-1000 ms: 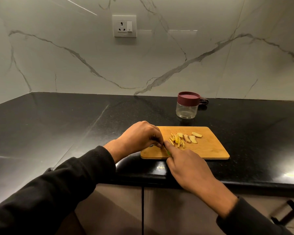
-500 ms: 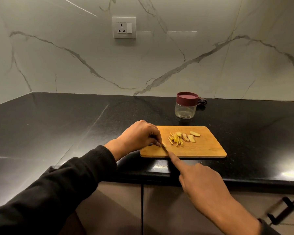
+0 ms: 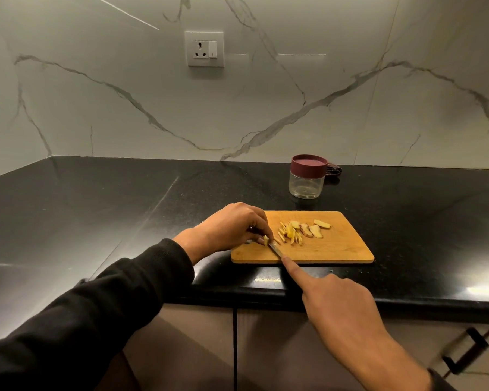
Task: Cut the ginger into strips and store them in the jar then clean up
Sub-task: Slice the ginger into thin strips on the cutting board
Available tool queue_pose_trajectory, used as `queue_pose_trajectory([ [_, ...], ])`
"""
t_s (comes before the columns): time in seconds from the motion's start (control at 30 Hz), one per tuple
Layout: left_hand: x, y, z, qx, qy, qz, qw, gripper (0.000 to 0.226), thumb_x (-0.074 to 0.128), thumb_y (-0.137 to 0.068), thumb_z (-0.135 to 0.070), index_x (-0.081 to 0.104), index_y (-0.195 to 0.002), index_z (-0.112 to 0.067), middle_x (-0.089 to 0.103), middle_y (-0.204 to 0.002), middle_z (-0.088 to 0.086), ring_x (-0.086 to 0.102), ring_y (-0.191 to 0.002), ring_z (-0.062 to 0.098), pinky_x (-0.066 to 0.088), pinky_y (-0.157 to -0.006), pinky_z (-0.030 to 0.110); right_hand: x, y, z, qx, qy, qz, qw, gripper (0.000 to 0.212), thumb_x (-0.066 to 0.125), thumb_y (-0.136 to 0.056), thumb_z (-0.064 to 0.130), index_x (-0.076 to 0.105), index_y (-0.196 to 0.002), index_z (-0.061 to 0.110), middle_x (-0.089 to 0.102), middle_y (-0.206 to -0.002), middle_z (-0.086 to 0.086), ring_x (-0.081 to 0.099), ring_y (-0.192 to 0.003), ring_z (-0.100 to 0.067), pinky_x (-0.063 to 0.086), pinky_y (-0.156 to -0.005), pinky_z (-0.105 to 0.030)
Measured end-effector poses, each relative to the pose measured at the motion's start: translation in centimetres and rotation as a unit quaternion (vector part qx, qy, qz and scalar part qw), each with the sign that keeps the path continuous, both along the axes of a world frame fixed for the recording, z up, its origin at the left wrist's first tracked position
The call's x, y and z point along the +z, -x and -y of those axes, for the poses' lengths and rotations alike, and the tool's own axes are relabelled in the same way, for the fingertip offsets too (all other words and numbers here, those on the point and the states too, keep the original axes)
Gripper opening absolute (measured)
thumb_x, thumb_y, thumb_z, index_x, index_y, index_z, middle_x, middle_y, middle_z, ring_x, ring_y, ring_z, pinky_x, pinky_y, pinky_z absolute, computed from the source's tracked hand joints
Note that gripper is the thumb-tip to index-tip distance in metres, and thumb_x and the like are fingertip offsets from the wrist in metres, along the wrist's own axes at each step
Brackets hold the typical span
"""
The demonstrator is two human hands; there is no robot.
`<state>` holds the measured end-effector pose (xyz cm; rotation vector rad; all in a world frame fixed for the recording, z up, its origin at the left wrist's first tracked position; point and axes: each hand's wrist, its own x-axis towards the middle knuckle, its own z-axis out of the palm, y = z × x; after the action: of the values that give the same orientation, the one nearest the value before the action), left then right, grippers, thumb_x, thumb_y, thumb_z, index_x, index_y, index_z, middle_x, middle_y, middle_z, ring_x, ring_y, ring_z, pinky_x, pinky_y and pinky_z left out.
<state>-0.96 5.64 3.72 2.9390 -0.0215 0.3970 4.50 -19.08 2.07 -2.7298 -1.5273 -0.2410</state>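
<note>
A wooden cutting board [image 3: 336,249] lies near the front edge of the black counter. On it are thin ginger strips [image 3: 290,237] and three uncut ginger slices [image 3: 312,230]. My left hand [image 3: 232,227] pinches a small ginger piece [image 3: 266,239] at the board's left edge. My right hand [image 3: 336,300] holds a knife [image 3: 275,249], forefinger stretched along the blade's back, and the blade tip meets the pinched piece. The handle is hidden under my palm. A glass jar with a maroon lid [image 3: 307,176] stands closed behind the board.
A dark cloth [image 3: 333,170] lies behind the jar by the marble wall. A wall socket [image 3: 204,48] sits above the counter. Below the counter edge are cabinet doors, one with a black handle [image 3: 466,352] at the lower right.
My right hand has drawn back toward me, sliding the knife along the pinched ginger piece. The left hand has stayed in place.
</note>
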Motion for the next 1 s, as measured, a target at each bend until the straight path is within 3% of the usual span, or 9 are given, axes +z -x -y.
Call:
queue_pose_trajectory([
  [0.17, 0.1, -0.3, -0.2, -0.006, -0.024, -0.029, 0.999, 0.040, 0.070, -0.092, -0.012, 0.068, -0.128, -0.028, 0.064, -0.115, -0.009, 0.060, -0.095, 0.003, 0.042, -0.077, 0.007, -0.4, -0.1, 0.1, 0.008, -0.014, -0.011, 1.000, 0.070, 0.031, -0.108, 0.023, -0.017, -0.153, 0.047, 0.036, -0.073, 0.004, 0.042, -0.068, -0.017, 0.035, -0.061, -0.034],
  [0.27, 0.3, -0.6, -0.3, -0.003, -0.014, -0.039, 0.999, 0.044, 0.071, -0.091, -0.009, 0.064, -0.131, -0.028, 0.065, -0.105, -0.011, 0.061, -0.088, 0.003, 0.049, -0.078, 0.014, -0.2, -0.1, 0.1, 0.009, -0.023, -0.020, 1.000, 0.068, 0.030, -0.108, 0.027, -0.016, -0.153, 0.049, 0.037, -0.074, 0.003, 0.042, -0.068, -0.017, 0.035, -0.063, -0.033],
  [0.37, 0.1, -0.4, -0.4, 0.010, 0.035, -0.021, 0.999, 0.034, 0.072, -0.090, -0.010, 0.062, -0.117, -0.027, 0.065, -0.093, -0.013, 0.065, -0.080, 0.005, 0.057, -0.076, 0.026, -0.1, -0.5, 0.2, 0.013, -0.039, -0.060, 0.997, 0.062, 0.028, -0.107, 0.032, -0.009, -0.153, 0.051, 0.044, -0.078, 0.004, 0.043, -0.069, -0.015, 0.037, -0.064, -0.031],
  [0.53, -0.9, 0.4, -0.4, 0.007, 0.022, 0.041, 0.999, 0.009, 0.076, -0.088, -0.016, 0.075, -0.092, -0.025, 0.065, -0.094, -0.018, 0.060, -0.081, -0.005, 0.045, -0.076, 0.007, 0.3, -1.1, -0.3, 0.015, -0.086, -0.132, 0.987, 0.059, 0.029, -0.106, 0.039, -0.003, -0.155, 0.050, 0.049, -0.078, 0.008, 0.048, -0.068, -0.010, 0.046, -0.067, -0.033],
  [0.8, -1.2, 0.5, -0.2, -0.012, 0.003, 0.084, 0.996, 0.009, 0.078, -0.086, -0.015, 0.078, -0.091, -0.023, 0.072, -0.093, -0.011, 0.061, -0.080, -0.004, 0.051, -0.076, 0.011, 0.7, -1.0, -3.5, 0.048, -0.090, -0.154, 0.983, 0.056, 0.033, -0.107, 0.039, 0.011, -0.158, 0.042, 0.053, -0.077, 0.007, 0.050, -0.068, -0.007, 0.036, -0.054, -0.024],
  [1.0, -1.3, 0.7, 0.1, -0.005, -0.002, 0.097, 0.995, 0.008, 0.078, -0.087, -0.016, 0.079, -0.091, -0.023, 0.072, -0.092, -0.010, 0.064, -0.080, -0.001, 0.049, -0.075, 0.011, 0.6, -1.0, -4.4, 0.061, -0.089, -0.147, 0.983, 0.053, 0.032, -0.107, 0.036, 0.016, -0.158, 0.038, 0.050, -0.076, 0.008, 0.049, -0.069, -0.008, 0.034, -0.054, -0.024],
])
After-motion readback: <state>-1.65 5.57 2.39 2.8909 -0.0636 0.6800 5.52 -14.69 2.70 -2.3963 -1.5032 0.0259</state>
